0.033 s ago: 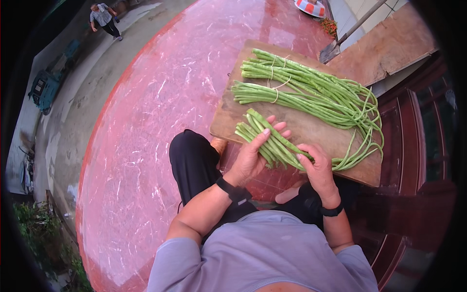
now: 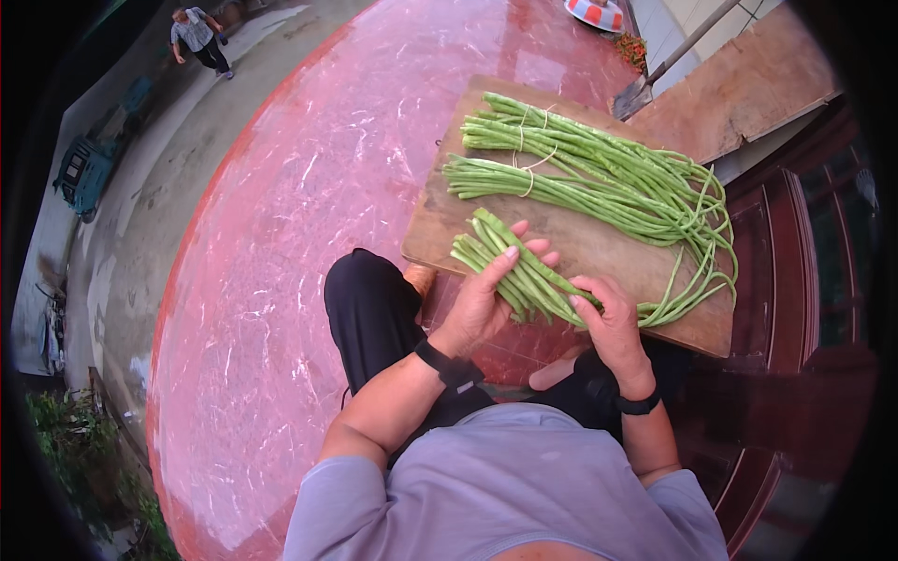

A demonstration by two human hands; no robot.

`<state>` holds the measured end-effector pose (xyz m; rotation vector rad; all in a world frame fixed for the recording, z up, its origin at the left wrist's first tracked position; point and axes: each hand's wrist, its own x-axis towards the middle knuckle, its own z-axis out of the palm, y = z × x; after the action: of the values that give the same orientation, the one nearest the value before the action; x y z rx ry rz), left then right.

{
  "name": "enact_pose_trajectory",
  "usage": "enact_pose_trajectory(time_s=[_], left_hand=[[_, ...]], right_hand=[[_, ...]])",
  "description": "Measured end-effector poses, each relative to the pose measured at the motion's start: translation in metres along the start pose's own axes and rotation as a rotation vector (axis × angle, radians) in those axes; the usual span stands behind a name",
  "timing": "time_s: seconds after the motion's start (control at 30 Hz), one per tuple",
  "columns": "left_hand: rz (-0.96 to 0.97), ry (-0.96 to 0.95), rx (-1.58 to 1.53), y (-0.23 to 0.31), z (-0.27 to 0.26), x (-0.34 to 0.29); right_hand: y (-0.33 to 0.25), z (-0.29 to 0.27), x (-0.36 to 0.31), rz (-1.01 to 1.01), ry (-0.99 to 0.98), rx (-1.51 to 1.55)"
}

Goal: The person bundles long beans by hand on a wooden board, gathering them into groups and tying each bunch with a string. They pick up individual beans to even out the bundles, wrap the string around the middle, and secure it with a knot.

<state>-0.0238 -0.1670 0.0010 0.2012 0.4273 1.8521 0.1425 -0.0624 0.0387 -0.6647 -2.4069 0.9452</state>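
Observation:
A loose bunch of long green beans lies across my left hand, whose thumb presses on top while the fingers curl beneath. At the bunch's right side my right hand pinches the beans between thumb and fingers. Both hands are just off the near edge of a wooden board. On that board rest tied bundles of long beans, bound with pale string near their left ends. Their thin tails curl together at the board's right side.
To the right stand a plywood sheet, a shovel and a dark red door. The pink, marbled floor spreads to the left. Beyond it, a person walks on grey paving near a teal vehicle.

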Motion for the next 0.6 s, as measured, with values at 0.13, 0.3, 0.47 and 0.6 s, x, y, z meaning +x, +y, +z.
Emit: enact_pose_trajectory(time_s=[0.13, 0.3, 0.47, 0.6], left_hand=[[0.009, -0.068, -0.056, -0.005, -0.012, 0.003], [0.010, -0.127, -0.150, -0.006, 0.008, 0.006], [-0.022, -0.008, -0.287, -0.009, 0.048, 0.009], [0.015, 0.011, -0.163, -0.012, 0.072, 0.012]], right_hand=[[0.001, -0.002, -0.001, -0.053, -0.066, -0.045], [-0.021, 0.003, -0.005, -0.179, -0.005, -0.184], [-0.018, 0.006, -0.010, -0.219, 0.181, -0.289], [-0.025, 0.002, -0.012, -0.240, 0.362, -0.298]])
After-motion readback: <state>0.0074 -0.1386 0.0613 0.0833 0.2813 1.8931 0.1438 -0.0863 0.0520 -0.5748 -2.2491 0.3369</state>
